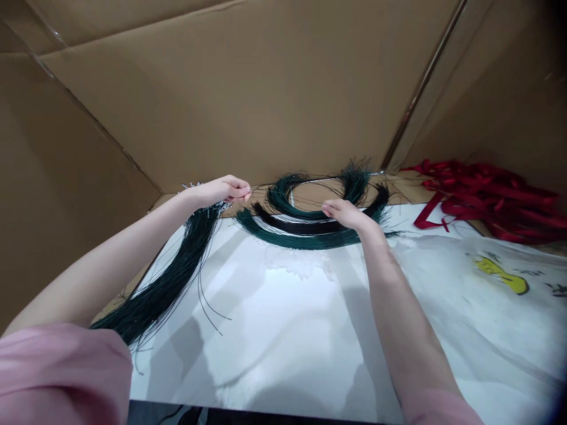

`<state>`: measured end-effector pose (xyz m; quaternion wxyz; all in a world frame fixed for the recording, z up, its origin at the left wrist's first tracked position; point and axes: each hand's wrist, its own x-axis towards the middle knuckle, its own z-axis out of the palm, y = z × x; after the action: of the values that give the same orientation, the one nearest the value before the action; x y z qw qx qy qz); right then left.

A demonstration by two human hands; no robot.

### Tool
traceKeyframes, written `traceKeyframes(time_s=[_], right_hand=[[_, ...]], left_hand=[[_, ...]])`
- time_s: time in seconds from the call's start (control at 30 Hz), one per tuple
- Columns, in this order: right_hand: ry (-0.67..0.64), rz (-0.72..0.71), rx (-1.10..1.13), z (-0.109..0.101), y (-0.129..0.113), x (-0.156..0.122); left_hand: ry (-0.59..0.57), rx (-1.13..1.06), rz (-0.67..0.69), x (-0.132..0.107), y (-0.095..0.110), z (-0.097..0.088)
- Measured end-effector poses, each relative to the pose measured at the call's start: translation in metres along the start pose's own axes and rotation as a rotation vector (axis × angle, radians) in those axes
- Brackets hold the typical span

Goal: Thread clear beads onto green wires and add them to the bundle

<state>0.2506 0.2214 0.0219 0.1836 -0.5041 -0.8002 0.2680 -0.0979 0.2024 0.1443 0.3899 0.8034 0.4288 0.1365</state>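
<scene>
My left hand [233, 189] is pinched at the back of the white board, thumb against fingers, with a thin dark wire at its fingertips. Fine strands run from there toward my right hand [343, 212], which is also pinched and seems to hold the same wire. Under my left wrist lies a long bundle of dark green wires [181, 265], with small pale bead-like bits at its far end. Curved bundles sit by my right hand: a green one in front [283, 237], a black one [301, 226] behind it, and a looped green one [279, 198] farthest back.
Tall cardboard walls [248, 100] enclose the back and sides. A heap of red ribbon [496, 200] lies at the back right. In front of it, a clear plastic bag [478, 313] with a yellow print covers the right of the white board [274, 330]. White fluffy bits [301, 262] lie mid-board.
</scene>
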Motion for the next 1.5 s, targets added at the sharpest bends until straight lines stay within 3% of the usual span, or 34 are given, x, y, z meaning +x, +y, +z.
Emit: traceKeyframes(time_s=[0.23,0.87,1.07,1.37,1.5], right_hand=[[0.038,-0.026,0.040,-0.002,-0.005,0.000],[0.063,-0.048,0.129,-0.005,-0.014,-0.006],[0.032,-0.178,0.279,-0.006,-0.047,-0.008],[0.093,-0.394,0.407,0.008,-0.119,-0.018],[0.121,-0.431,0.428,0.008,-0.138,-0.023]], left_hand=[[0.018,-0.171,-0.050,-0.014,-0.004,0.002],[-0.023,-0.269,-0.067,-0.025,0.000,0.003],[-0.028,-0.262,-0.038,-0.024,0.008,0.012],[-0.067,-0.179,0.034,-0.017,0.032,0.040],[-0.046,-0.148,0.070,-0.017,0.043,0.051]])
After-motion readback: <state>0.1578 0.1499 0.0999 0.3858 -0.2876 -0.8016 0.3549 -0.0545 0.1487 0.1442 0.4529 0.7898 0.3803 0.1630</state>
